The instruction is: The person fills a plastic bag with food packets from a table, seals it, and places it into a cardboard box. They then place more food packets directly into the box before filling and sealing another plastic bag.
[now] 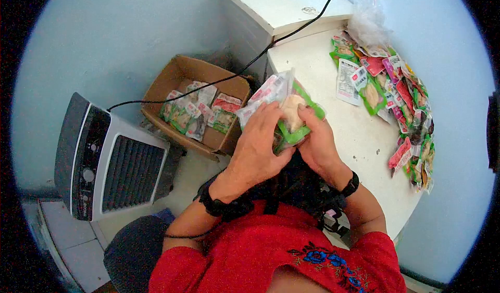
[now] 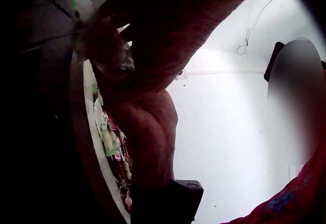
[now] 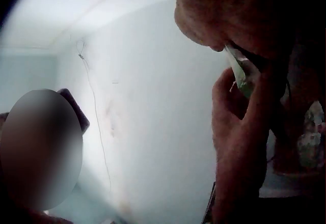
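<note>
In the head view both hands meet over the gap between a cardboard box and a white table. The left hand (image 1: 255,144) grips several clear and green food packets (image 1: 268,92) from the left side. The right hand (image 1: 319,139) holds the same bundle from the right, its thumb on a green-edged packet (image 1: 299,129) with a pale piece inside. A green packet edge (image 3: 243,79) shows between the hands in the right wrist view. The left wrist view is dark, and the fingers are hard to make out there.
The cardboard box (image 1: 156,87) at the left holds several packets (image 1: 179,113). A long heap of packets (image 1: 372,92) and a clear plastic bag (image 1: 369,24) lie on the white table (image 1: 359,136). A black cable (image 1: 255,58) crosses above the box. An air cooler (image 1: 125,168) stands at far left.
</note>
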Available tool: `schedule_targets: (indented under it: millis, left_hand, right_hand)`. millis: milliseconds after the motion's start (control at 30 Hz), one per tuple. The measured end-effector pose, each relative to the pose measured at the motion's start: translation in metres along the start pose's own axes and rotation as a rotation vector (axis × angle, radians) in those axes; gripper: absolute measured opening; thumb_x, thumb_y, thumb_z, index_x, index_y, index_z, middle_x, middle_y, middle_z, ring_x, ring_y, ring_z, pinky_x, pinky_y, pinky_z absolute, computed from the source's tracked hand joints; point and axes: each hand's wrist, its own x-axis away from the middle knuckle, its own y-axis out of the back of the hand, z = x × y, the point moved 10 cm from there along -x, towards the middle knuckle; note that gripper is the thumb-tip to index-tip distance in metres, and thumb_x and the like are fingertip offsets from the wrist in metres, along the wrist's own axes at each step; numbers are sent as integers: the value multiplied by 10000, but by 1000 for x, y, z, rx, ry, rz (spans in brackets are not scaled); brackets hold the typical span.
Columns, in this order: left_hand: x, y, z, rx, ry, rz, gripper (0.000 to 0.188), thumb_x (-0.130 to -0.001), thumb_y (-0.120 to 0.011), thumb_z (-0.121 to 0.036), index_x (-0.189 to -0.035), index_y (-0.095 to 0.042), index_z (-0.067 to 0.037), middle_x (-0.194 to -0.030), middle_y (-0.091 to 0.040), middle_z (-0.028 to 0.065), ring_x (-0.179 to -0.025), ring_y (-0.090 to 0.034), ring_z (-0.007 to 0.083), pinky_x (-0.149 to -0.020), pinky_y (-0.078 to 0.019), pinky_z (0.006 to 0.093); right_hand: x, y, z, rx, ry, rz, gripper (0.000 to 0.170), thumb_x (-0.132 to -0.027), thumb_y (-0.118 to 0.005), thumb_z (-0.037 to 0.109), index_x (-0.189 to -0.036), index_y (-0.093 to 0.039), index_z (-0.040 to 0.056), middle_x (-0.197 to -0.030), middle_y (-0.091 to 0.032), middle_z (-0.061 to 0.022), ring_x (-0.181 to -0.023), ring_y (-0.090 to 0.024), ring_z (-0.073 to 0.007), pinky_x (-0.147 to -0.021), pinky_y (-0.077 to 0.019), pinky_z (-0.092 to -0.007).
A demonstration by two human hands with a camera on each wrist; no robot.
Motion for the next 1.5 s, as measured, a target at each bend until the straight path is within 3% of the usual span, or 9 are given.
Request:
schedule_targets:
  millis: [267,500,700,733,833,967,1100,1300,1500]
  left_hand:
    - [9,-3,-9,-179,38,-79,770,-693,-615,43,-1409,-334,71,-1383,-438,275,-1280,-412,492,-1077,-341,522]
    - [16,12,16,-79,90,-148,594,-714,-561,92,-1299,-526,-2,-1255,-585,246,-1166,-567,414,-994,-452,451]
    - [22,38,47,180,349,-75,418,-765,-600,72,-1177,-617,1,-1122,-650,234,-1067,-623,394,-913,-491,385]
    - [27,39,56,222,404,-60,373,-782,-643,39,-1154,-633,4,-1093,-682,198,-1028,-665,310,-892,-493,339]
    - [34,36,54,356,386,105,389,-782,-670,18,-1169,-629,5,-1089,-693,152,-1014,-661,226,-889,-489,316]
    - [51,19,54,697,514,290,413,-793,-677,-10,-1202,-624,-4,-1059,-681,19,-970,-597,90,-865,-483,269]
    - [64,14,63,826,578,368,410,-792,-676,-21,-1199,-626,-8,-1007,-667,-13,-912,-564,53,-817,-474,243]
    - [65,11,75,660,534,554,432,-741,-651,-42,-1173,-641,-29,-909,-660,7,-831,-569,64,-753,-479,248]
    - [60,-2,67,505,417,756,512,-786,-690,-64,-1286,-581,-67,-1017,-687,40,-933,-610,116,-846,-499,294]
  right_hand:
    - [-2,-2,-6,35,-23,-3,385,-984,-553,279,-1260,-527,11,-1150,-627,-95,-1024,-625,-195,-889,-517,-348]
    - [-3,0,-17,352,-277,211,440,-985,-542,374,-1270,-535,38,-1171,-628,-83,-1038,-624,-185,-910,-506,-366]
    - [-3,-9,39,975,153,154,721,-814,-773,395,-1344,-495,-7,-1233,-624,-155,-1147,-592,-240,-945,-492,-370]
    - [-2,-14,48,975,227,150,893,-708,-860,357,-1399,-434,-15,-1347,-556,-184,-1232,-543,-263,-985,-469,-401]
    - [2,-34,57,1244,449,334,940,-675,-872,360,-1419,-420,6,-1392,-518,-185,-1247,-533,-270,-1012,-449,-411]
    - [-6,-31,4,1189,-76,601,933,-647,-883,344,-1411,-442,37,-1342,-565,-169,-1203,-566,-265,-1020,-441,-397]
    - [-9,-35,-5,925,-138,594,913,-632,-893,321,-1382,-466,25,-1061,-654,-113,-999,-623,-197,-901,-494,-320]
    - [-9,-40,-22,1234,-222,753,810,-614,-897,356,-1275,-584,9,-835,-626,-69,-769,-597,-161,-680,-488,-288]
    - [3,-48,-50,1210,-225,1006,575,-748,-801,325,-1185,-638,-11,-935,-701,-106,-811,-642,-175,-734,-517,-317]
